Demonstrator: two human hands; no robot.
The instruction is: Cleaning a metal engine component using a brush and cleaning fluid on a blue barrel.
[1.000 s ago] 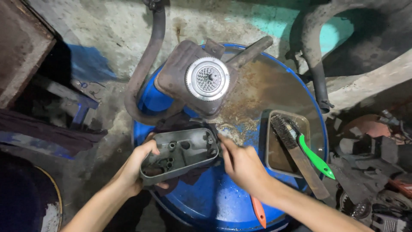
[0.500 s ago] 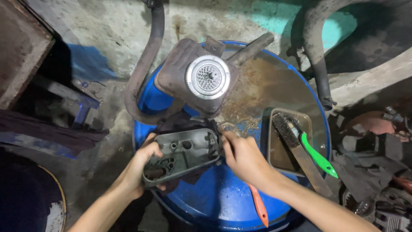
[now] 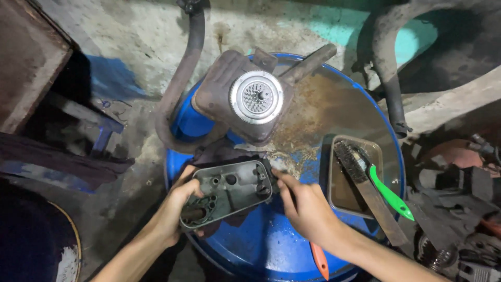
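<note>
Grease on our fingers is the first worry: our left hand point(image 3: 175, 211) clasps the near-left end of the grey, oblong cast-metal cover point(image 3: 227, 192), fingers curled tight round its rim, while our right hand point(image 3: 308, 209) pinches its right edge, and an oily casting held only by its ends could, we judge, slide out and drop. That cover sits just above a dark rag point(image 3: 219, 156) at the near-left part of the round blue steel drum top point(image 3: 266, 245), hollow side up, its bosses and holes showing. Just beyond it, the rusty brown muffler body with a round silvery perforated end cap point(image 3: 250, 102) rests on the drum's far side, one bent pipe hanging over the left edge; a careless lift could, in our view, knock it. To the right lies a shallow rectangular metal tray point(image 3: 339, 201) holding murky brown liquid, with a long wire brush with a bare metal handle point(image 3: 365, 188) and a smaller green-handled brush point(image 3: 389, 193) lying across it; a bump from our right forearm might spill it. Near the drum's near edge an orange tool handle point(image 3: 319, 260) pokes out under that arm.
</note>
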